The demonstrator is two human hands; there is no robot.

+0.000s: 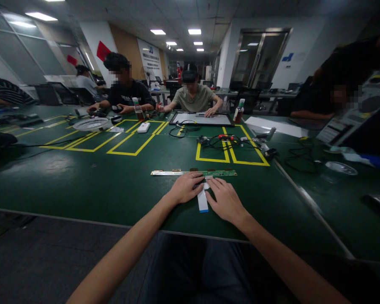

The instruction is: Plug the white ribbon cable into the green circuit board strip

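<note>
While a co-worker [193,99] sits across the tabletop [114,185], two bare hands meet nearer me over a white ribbon [203,202] at the near edge of a slim board [222,173] lying crosswise. I'd judge the step as lining up or seating the ribbon's far end near the board's middle. The left hand [186,188] stretches its fingertips to the board, thumb by the ribbon; the right hand [225,200] curves in from the other side. Whether either grip is closed on the ribbon I can't tell, as the fingers cover that spot. The next move, to my eye, calls for light fingertips and a straight ribbon, its blue-tipped tail pointing back toward the person.

Mostly the hands themselves stand in the way, hiding the joint. Beyond the board, cables [210,142] and a red tool [226,137] tangle over yellow tape [213,160], well apart from the work. Farther off are a white box [143,127], a bottle [138,110] and a framed panel [186,118].
</note>
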